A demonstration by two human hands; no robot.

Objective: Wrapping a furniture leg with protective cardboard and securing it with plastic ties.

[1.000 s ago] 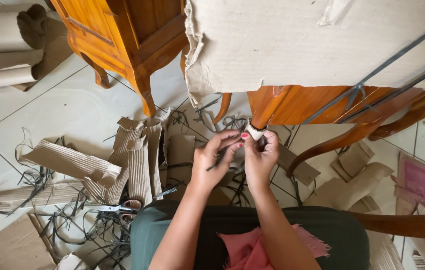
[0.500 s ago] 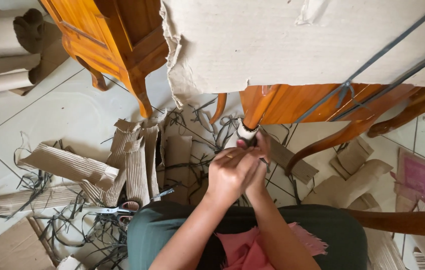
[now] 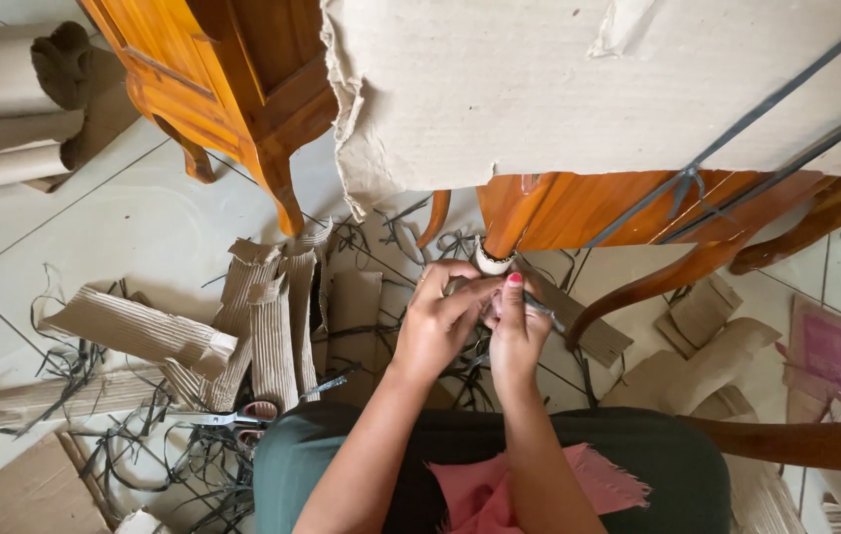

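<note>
My left hand point(image 3: 432, 321) and my right hand point(image 3: 516, 331) are close together just below the foot of an orange wooden furniture leg point(image 3: 514, 213). The foot is capped with a white wrap point(image 3: 488, 262). Both hands pinch a thin dark plastic strap point(image 3: 539, 305) that pokes out to the right of my right fingers. My left fingers curl over towards my right thumb. How the strap runs between the hands is hidden by my fingers.
Cardboard wrapping point(image 3: 589, 89) bound with dark straps covers the furniture above. Corrugated cardboard strips point(image 3: 272, 316), loose strap offcuts point(image 3: 173, 455) and scissors point(image 3: 233, 416) lie on the tiled floor at left. A wooden cabinet point(image 3: 233, 69), cardboard rolls point(image 3: 5, 99), a curved wooden leg point(image 3: 658, 282).
My hands parted a second ago, then closed over each other at the leg's foot; now they sit slightly lower, side by side, fingers pinching the strap.
</note>
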